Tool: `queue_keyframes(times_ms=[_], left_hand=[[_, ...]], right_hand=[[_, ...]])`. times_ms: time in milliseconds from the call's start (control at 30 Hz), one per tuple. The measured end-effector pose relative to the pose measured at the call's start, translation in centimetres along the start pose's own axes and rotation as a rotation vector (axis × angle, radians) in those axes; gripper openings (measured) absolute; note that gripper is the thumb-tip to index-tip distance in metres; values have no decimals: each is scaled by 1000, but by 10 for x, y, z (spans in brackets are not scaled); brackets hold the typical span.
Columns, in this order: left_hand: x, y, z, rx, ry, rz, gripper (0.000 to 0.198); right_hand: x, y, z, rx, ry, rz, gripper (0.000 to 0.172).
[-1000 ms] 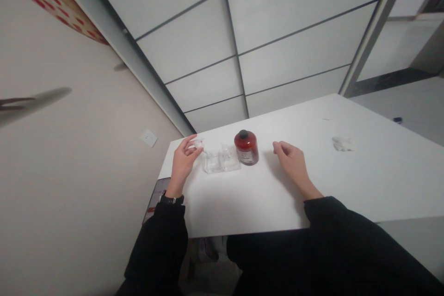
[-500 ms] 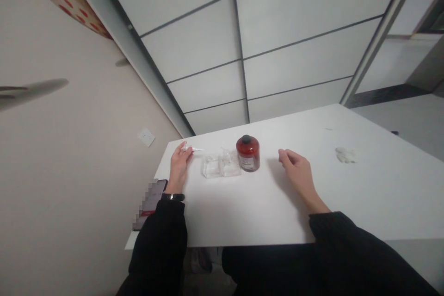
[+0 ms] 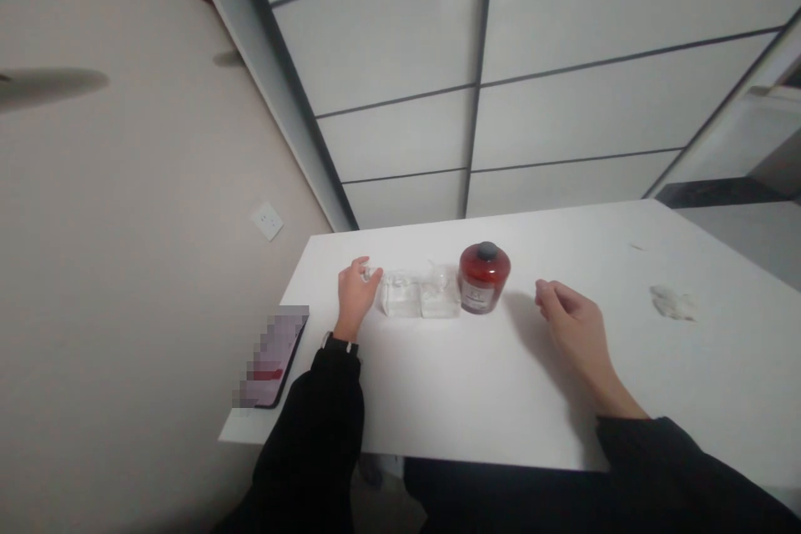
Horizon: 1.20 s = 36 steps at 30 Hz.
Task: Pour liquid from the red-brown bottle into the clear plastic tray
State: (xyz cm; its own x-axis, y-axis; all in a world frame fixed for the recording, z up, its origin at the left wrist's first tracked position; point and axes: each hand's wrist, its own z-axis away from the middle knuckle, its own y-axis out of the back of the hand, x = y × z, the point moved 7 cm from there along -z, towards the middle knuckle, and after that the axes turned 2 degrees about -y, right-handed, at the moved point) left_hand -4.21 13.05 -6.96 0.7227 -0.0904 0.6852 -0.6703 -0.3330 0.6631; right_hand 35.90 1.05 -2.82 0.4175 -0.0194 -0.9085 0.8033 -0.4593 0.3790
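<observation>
- I see a phone [image 3: 275, 355] lying flat at the near left edge of the table [image 3: 476, 384].
- My right hand [image 3: 572, 325] rests on the table, fingers loosely curled and holding nothing.
- My left hand [image 3: 355, 298] rests on the table. Its fingers [image 3: 363, 274] pinch a small clear piece [image 3: 371, 272], too small to identify.
- Clear containers [image 3: 418, 298] stand just beside that hand.
- A red jar [image 3: 483, 279] stands upright, touching the containers' right side.

Matt white table [image 3: 476, 384]; glossy red jar [image 3: 483, 280]; clear container [image 3: 418, 299]
</observation>
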Motion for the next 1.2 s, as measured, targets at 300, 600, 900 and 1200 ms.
queue_keyframes(times_ms=[300, 600, 900, 1200], left_hand=[[7, -1, 0, 8, -94, -91, 38], [66, 24, 30, -180, -388, -26, 49], [105, 38, 44, -478, -519, -203, 83], [118, 56, 71, -531, -521, -285, 94]], right_hand=[[0, -7, 3, 9, 20, 6, 55], [4, -4, -4, 19, 40, -51, 58], [12, -1, -9, 31, 41, -91, 60], [36, -1, -18, 34, 22, -72, 51]])
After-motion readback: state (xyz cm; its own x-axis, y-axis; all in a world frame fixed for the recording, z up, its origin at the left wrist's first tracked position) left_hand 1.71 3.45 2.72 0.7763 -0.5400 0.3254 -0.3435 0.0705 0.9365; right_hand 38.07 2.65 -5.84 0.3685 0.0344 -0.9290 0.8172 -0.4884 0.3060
